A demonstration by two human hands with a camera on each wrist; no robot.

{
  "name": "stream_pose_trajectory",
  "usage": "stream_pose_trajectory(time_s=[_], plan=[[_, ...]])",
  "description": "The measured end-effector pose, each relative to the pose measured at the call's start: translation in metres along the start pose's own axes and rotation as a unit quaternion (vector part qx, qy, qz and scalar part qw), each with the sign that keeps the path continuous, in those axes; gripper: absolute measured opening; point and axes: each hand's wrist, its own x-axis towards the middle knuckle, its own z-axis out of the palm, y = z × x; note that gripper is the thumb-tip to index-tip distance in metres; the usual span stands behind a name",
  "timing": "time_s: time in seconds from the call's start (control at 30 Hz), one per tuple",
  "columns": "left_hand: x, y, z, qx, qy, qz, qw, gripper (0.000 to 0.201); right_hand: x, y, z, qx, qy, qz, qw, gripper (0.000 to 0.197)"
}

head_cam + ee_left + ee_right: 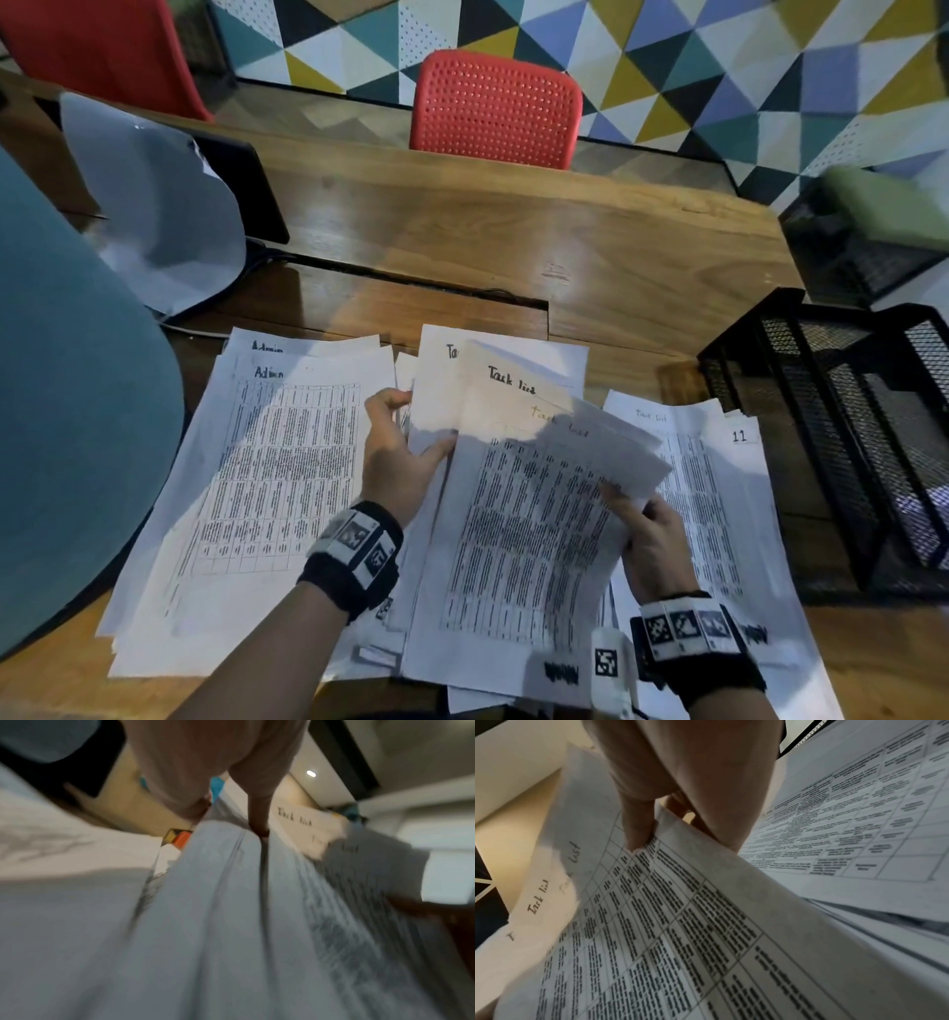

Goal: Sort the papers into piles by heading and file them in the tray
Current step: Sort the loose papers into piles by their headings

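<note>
So there's an "Admin" pile (267,462) of printed table sheets lying flat on the left, and a "Task list" pile (708,493) on the right. A few more Task list sheets (518,514) sit fanned and lifted between them, and the black mesh tray (832,411) stands at the far right.

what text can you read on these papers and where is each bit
"Admin": top of the left pile, and on the sheet behind it.
"Task list": held sheets, and the right pile.
"11": corner tag on the right pile.
Table print and wristband markers: unreadable.
</note>
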Motion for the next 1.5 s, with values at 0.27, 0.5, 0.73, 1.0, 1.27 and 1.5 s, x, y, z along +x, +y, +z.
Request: stream_pose_trajectory(time_s=[0.27,0.5,0.73,1.0,1.27,1.5], plan=[[0.002,0.007,0.004,-0.003,-0.112,0.041,0.993,0.046,-0.003,0.000,-0.010,0.098,-0.055,0.033,0.993,0.076],[0.007,0.011,0.006,-0.085,-0.173,-0.074,0.978,0.024,-0.004,-0.003,-0.011,0.112,-0.043,0.032,0.992,0.089],[0.004,0.019,0.000,-0.157,-0.162,-0.131,0.965,0.021,0.002,0.000,-0.011,0.050,-0.002,-0.005,0.999,0.064],[0.009,0.009,-0.003,-0.174,-0.125,-0.162,0.963,0.046,0.001,-0.002,-0.019,0.107,-0.035,-0.060,0.992,0.008],[0.003,0.031,-0.002,-0.198,-0.200,-0.111,0.953,0.030,0.005,-0.007,-0.009,0.062,0.025,-0.018,0.998,0.014],[0.007,0.015,-0.005,-0.180,-0.121,-0.127,0.968,0.020,0.009,0.000,-0.014,0.131,0.028,-0.027,0.991,0.046]])
